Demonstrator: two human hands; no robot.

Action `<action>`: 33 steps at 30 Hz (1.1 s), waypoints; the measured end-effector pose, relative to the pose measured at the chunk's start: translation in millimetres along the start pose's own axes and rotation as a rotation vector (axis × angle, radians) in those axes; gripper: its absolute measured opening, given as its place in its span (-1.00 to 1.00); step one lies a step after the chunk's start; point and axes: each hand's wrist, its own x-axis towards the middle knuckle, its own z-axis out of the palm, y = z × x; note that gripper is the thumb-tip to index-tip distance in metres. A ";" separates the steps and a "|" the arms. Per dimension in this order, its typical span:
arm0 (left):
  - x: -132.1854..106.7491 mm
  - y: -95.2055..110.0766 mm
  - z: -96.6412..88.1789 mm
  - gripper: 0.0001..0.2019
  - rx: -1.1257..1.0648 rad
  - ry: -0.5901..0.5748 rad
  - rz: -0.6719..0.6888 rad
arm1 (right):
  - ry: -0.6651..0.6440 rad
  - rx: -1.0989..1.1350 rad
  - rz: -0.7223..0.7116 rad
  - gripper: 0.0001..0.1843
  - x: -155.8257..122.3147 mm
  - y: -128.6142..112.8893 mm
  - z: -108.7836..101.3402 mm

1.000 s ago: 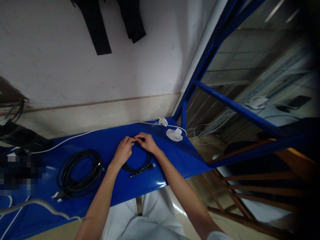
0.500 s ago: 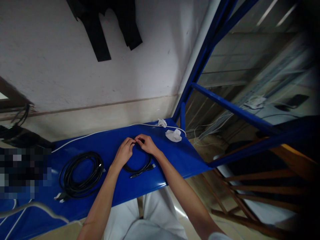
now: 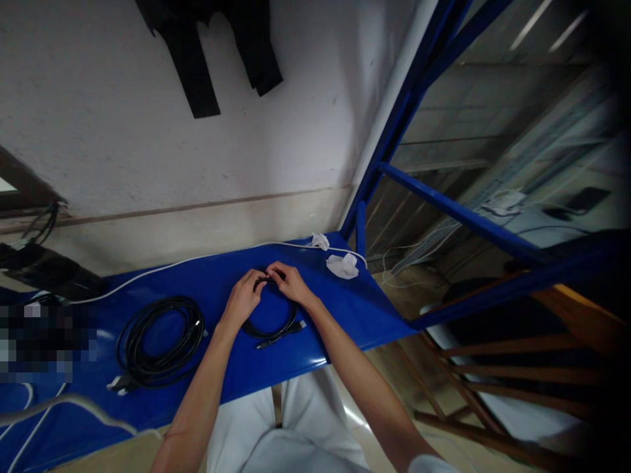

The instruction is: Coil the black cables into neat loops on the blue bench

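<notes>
A small coil of black cable (image 3: 276,333) lies on the blue tabletop (image 3: 236,374), its two connector ends at the near side. My left hand (image 3: 245,295) is closed on the far left part of the coil, fingers pinching the strands. Close beside it, my right hand (image 3: 290,284) also pinches the far part of the coil, thumb and fingertips together. The fingertips of both hands nearly meet, with a short piece of black cable showing between them. The hands partly hide the coil's far side.
A larger black cable coil (image 3: 133,328) with plugs lies to the left. Crumpled white tissues (image 3: 344,266) and a thin white cord (image 3: 197,259) are along the back. A blue metal frame (image 3: 463,213) and a wooden chair (image 3: 522,368) stand to the right. A grey-white cable (image 3: 73,401) crosses the left front.
My fingers have shifted slightly on the coil, and a little more black cable shows between my hands. The other things stay where they were.
</notes>
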 end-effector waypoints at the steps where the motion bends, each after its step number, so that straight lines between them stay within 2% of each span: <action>1: -0.2 -0.8 0.5 -0.80 -0.008 0.007 -0.013 | 0.001 0.006 -0.003 -0.74 0.1 0.2 0.2; 5: -0.3 -3.8 2.0 -0.71 -0.038 0.017 -0.010 | 0.001 0.028 -0.029 -0.73 0.1 3.1 1.6; 13: 0.9 -7.0 -0.4 -0.82 0.010 0.036 0.037 | -0.037 0.002 -0.046 -0.73 -0.4 6.5 0.5; 19: 0.6 -7.2 -1.2 -0.83 0.035 0.048 0.058 | -0.055 -0.033 -0.062 -0.77 -0.4 5.2 0.1; 33: 1.1 -4.7 -2.0 -0.82 0.026 0.080 0.106 | -0.057 -0.039 0.004 -0.79 -0.8 1.5 0.0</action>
